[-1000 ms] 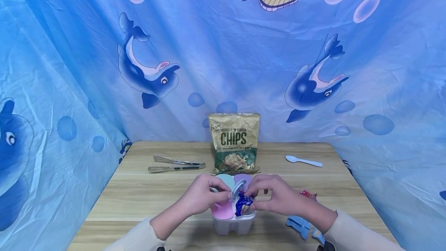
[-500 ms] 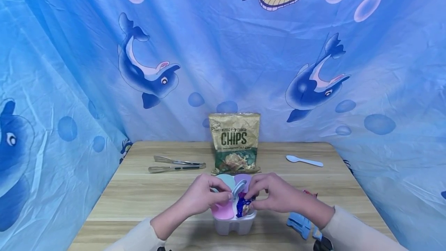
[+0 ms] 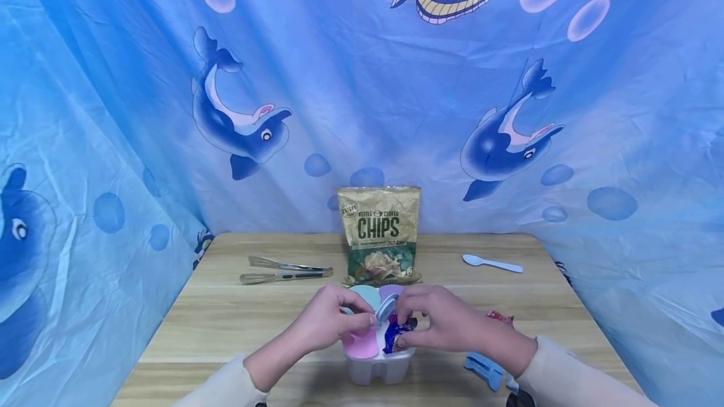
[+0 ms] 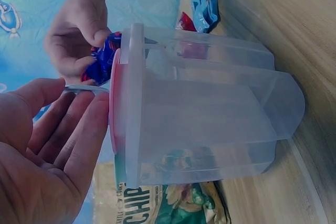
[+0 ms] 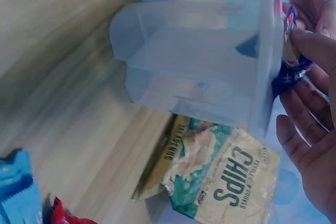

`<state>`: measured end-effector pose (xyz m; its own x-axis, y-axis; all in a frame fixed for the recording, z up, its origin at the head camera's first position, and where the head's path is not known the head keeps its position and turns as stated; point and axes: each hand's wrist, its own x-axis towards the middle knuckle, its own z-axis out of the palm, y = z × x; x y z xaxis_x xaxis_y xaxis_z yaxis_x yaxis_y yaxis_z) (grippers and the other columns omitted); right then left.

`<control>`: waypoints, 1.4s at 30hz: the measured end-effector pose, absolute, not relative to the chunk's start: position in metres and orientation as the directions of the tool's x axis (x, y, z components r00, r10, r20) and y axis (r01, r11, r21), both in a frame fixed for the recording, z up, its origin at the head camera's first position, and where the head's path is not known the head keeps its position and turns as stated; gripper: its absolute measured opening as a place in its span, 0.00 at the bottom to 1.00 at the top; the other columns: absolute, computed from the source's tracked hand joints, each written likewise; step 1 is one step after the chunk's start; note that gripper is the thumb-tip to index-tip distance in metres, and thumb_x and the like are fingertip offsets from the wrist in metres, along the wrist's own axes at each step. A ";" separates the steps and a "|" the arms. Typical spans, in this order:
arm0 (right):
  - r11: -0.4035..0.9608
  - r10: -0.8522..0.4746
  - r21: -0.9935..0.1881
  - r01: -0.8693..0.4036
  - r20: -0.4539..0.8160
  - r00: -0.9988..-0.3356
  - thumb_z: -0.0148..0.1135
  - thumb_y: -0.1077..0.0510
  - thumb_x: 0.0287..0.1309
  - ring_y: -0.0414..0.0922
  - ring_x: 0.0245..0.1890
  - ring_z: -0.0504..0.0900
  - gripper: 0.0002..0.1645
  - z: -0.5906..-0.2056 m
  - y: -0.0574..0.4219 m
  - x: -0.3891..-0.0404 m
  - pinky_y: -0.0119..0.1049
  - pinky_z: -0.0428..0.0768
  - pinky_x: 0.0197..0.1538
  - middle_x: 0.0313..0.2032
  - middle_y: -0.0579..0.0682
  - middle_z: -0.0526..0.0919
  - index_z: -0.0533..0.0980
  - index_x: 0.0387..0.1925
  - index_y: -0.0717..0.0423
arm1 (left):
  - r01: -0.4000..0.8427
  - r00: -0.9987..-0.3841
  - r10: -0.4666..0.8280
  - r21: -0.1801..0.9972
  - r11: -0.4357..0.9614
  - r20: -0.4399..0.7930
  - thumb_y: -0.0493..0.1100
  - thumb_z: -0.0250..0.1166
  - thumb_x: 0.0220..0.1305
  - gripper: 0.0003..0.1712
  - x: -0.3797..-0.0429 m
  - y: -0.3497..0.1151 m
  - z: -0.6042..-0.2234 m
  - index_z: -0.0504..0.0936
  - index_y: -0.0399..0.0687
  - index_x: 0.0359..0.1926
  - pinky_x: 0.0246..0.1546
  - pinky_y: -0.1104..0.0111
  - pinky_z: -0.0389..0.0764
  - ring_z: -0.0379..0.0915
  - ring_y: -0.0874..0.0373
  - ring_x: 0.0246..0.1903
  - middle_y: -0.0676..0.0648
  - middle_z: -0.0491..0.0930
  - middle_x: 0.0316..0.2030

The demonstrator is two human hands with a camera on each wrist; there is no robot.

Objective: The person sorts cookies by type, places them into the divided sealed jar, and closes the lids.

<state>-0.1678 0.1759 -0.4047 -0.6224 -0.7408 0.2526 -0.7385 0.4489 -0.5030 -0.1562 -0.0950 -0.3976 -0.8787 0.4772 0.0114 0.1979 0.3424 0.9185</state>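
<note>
A translucent box (image 3: 378, 369) stands at the table's front, with pink (image 3: 362, 345), mint and purple lids over three of its sections. Above its middle rises a pale curved handle (image 3: 387, 308); my left hand (image 3: 330, 319) pinches it between thumb and fingers, as the left wrist view shows (image 4: 86, 88). At the box's front right section, which has no lid on it, my right hand (image 3: 438, 319) pinches a small shiny blue snack packet (image 3: 393, 335). In the right wrist view the packet (image 5: 290, 74) is at the rim, and a dark blue tip (image 5: 248, 46) shows through the wall.
Behind the box stands a gold and green chips bag (image 3: 380, 234). Metal tongs (image 3: 288, 269) lie at the back left, a white spoon (image 3: 492, 263) at the back right. Light blue packets (image 3: 484, 369) and a red packet (image 5: 68, 214) lie right of the box, partly behind the right arm.
My right fingers have moved slightly left and down over the blue packet, which sits a little lower at the open section. My left hand stays at the handle.
</note>
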 end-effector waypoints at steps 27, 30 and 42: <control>0.428 -0.782 -0.391 -0.815 0.291 -0.551 0.73 0.48 0.61 0.29 0.42 0.75 0.04 -0.405 0.170 -0.163 0.24 0.78 0.45 0.40 0.31 0.78 0.89 0.37 0.39 | 0.183 -0.891 0.453 0.918 0.351 0.005 0.41 0.71 0.61 0.06 -0.154 -0.094 -0.395 0.91 0.45 0.37 0.23 0.65 0.87 0.85 0.56 0.29 0.48 0.88 0.33; 0.420 -0.799 -0.412 -0.809 0.256 -0.545 0.72 0.53 0.61 0.30 0.44 0.75 0.07 -0.401 0.174 -0.163 0.27 0.80 0.48 0.42 0.32 0.78 0.89 0.41 0.40 | 0.185 -0.893 0.449 0.918 0.352 0.008 0.41 0.71 0.61 0.06 -0.154 -0.094 -0.395 0.91 0.46 0.38 0.24 0.65 0.87 0.85 0.56 0.29 0.48 0.88 0.33; 0.422 -0.839 -0.374 -0.826 0.183 -0.512 0.69 0.49 0.65 0.31 0.49 0.74 0.11 -0.399 0.179 -0.163 0.29 0.79 0.53 0.47 0.33 0.77 0.88 0.48 0.39 | 0.195 -0.893 0.450 0.912 0.360 0.014 0.41 0.72 0.61 0.06 -0.154 -0.092 -0.396 0.91 0.45 0.38 0.24 0.65 0.87 0.85 0.54 0.29 0.48 0.88 0.33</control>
<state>-0.1631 0.1787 -0.3987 -0.5121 -0.8391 0.1834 -0.8258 0.4222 -0.3740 -0.1537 -0.0924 -0.3963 -0.8931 0.4496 0.0138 0.1953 0.3599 0.9123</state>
